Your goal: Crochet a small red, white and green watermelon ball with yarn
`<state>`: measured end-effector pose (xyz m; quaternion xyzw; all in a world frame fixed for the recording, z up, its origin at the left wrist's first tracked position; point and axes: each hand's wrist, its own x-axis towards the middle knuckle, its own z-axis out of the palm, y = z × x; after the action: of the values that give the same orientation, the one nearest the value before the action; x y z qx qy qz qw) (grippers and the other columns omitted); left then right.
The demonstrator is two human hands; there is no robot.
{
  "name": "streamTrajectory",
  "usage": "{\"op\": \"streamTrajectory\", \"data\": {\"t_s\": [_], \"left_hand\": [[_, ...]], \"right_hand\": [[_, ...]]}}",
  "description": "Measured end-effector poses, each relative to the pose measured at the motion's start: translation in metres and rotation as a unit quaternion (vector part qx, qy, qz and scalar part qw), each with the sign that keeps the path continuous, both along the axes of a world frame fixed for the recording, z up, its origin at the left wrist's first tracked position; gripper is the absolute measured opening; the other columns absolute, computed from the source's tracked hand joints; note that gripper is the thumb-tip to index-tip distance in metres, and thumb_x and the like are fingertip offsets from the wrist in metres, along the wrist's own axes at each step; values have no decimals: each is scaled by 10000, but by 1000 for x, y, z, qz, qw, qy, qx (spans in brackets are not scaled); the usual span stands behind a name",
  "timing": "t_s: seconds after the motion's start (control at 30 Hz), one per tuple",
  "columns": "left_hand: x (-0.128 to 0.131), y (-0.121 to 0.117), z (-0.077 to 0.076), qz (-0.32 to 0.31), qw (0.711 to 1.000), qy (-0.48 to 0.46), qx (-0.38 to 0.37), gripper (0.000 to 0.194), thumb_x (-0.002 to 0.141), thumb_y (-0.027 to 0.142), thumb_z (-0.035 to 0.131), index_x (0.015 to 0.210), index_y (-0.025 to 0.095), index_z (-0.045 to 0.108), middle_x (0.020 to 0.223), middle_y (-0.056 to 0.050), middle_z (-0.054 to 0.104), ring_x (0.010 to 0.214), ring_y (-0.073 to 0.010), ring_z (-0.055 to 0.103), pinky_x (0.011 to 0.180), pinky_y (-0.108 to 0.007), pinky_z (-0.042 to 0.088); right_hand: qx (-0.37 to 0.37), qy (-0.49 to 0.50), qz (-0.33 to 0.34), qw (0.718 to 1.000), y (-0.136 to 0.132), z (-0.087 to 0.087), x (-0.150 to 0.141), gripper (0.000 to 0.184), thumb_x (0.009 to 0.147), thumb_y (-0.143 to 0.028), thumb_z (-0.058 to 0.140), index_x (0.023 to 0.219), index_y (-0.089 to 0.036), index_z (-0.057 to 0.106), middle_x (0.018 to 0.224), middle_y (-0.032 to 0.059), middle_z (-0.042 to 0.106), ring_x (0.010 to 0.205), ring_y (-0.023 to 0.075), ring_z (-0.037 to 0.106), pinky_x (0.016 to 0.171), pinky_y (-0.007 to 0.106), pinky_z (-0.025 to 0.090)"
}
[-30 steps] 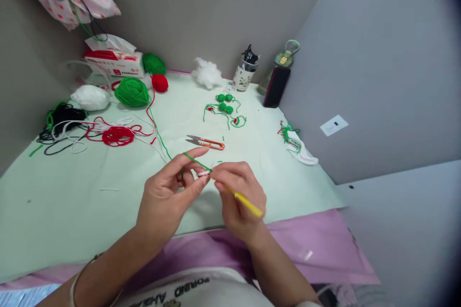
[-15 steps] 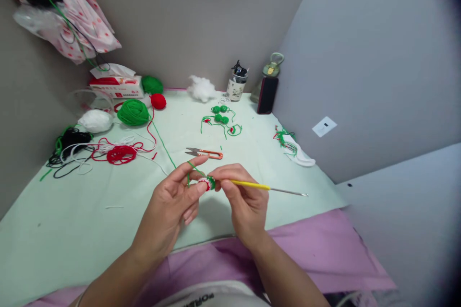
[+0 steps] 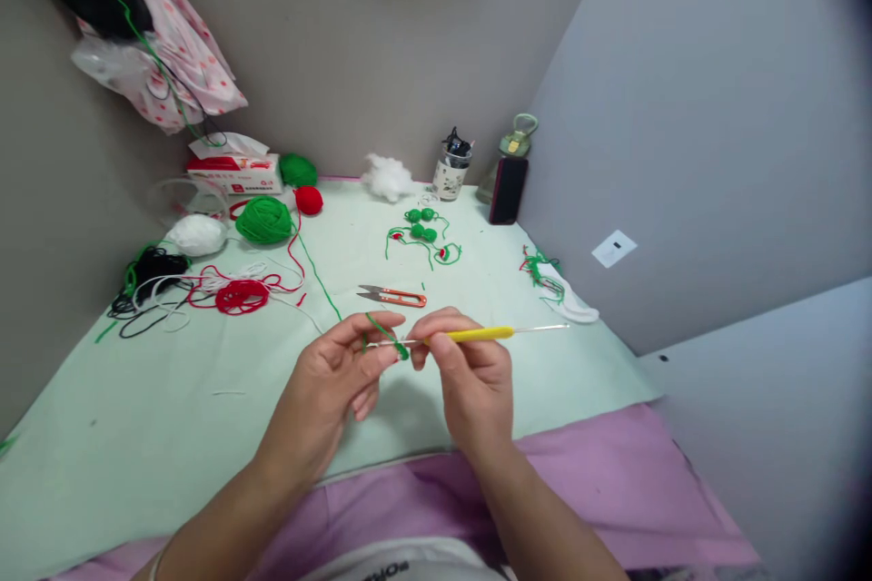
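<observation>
My left hand [image 3: 333,381] pinches a small green crochet piece [image 3: 401,349], and a green yarn strand [image 3: 320,277] runs over its forefinger back to a green yarn ball [image 3: 263,220]. In my right hand [image 3: 470,372], closed on its grip, is a yellow-handled crochet hook [image 3: 477,335]; the metal shaft points right, level, and the other end meets the piece. Both hands hover just above the pale green table cover [image 3: 136,418], near its front edge.
Orange thread snips [image 3: 393,295] lie just beyond my hands. Finished green balls [image 3: 422,227] sit mid-table. Red yarn [image 3: 240,295], black cord [image 3: 153,268], white yarn [image 3: 197,234], a tissue box [image 3: 232,172], stuffing [image 3: 387,177], a jar [image 3: 450,172] and a phone [image 3: 502,191] line the back.
The hook swung from pointing down toward me to lying level, pointing right. The red-and-white side of the piece turned away; only green shows. The camera tilted up a little.
</observation>
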<state>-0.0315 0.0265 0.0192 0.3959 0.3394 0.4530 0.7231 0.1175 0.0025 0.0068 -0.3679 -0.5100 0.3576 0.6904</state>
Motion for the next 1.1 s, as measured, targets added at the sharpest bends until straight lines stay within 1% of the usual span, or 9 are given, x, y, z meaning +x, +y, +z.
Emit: {"op": "streamTrajectory", "data": {"t_s": [0.1,0.2,0.27,0.47,0.67,0.83,0.93,1.0,1.1], "left_hand": [[-3,0,-4,19,995,62,74,64,868,281,809,895,232,779,626,62,554,466,-42,475,475,-152,410],[-13,8,-1,18,994,66,87,129,867,322,807,815,220,749,659,46,582,490,-65,486,506,-192,436],[-23,19,4,7,996,44,76,174,832,358,835,792,211,751,714,29,603,509,-67,459,508,-201,427],[-42,55,11,1,993,67,98,205,794,374,854,749,200,756,755,0,589,614,-112,437,566,-213,388],[-53,84,1,-56,982,115,137,286,807,449,827,681,208,739,718,-3,520,659,-157,423,627,-257,382],[-66,105,-8,-114,979,119,117,357,797,503,826,667,188,719,742,-5,517,651,-147,448,626,-260,377],[-69,111,-15,-140,982,105,78,307,851,465,792,742,193,704,768,-17,590,602,-121,442,603,-247,380],[-67,111,-21,-140,986,84,44,254,914,439,735,818,210,682,686,10,575,548,-103,417,566,-223,365],[-58,110,-31,-112,992,54,-36,215,946,432,704,897,233,639,581,61,499,496,-89,421,523,-190,360]], "right_hand": [[24,-115,-16,993,4,8,0,143,979,-229,647,936,-239,784,844,27,705,816,164,631,768,335,526],[17,-174,86,981,13,21,10,128,939,-215,694,1042,-245,763,858,14,722,797,154,641,753,320,537],[-30,-177,154,971,22,29,18,261,910,-233,732,1171,-243,719,944,20,742,798,142,664,731,298,551],[-106,-220,251,937,57,38,13,301,956,-302,641,1247,-226,633,1085,55,736,805,126,647,702,279,543],[-151,-215,331,906,84,36,2,106,898,-275,723,930,-194,664,659,-84,526,580,69,449,542,206,384],[-197,-151,384,889,101,28,7,137,919,-311,688,920,-175,709,700,-35,659,566,80,589,572,220,507],[-162,-172,345,908,109,16,7,180,971,-322,619,949,-180,727,749,-1,724,610,107,674,615,240,567],[-79,-241,266,930,113,6,6,169,986,-278,600,933,-191,735,770,2,744,648,113,688,639,234,556],[24,-345,160,924,118,-8,2,163,988,-196,585,905,-192,726,735,3,740,640,120,661,626,233,509]]}}
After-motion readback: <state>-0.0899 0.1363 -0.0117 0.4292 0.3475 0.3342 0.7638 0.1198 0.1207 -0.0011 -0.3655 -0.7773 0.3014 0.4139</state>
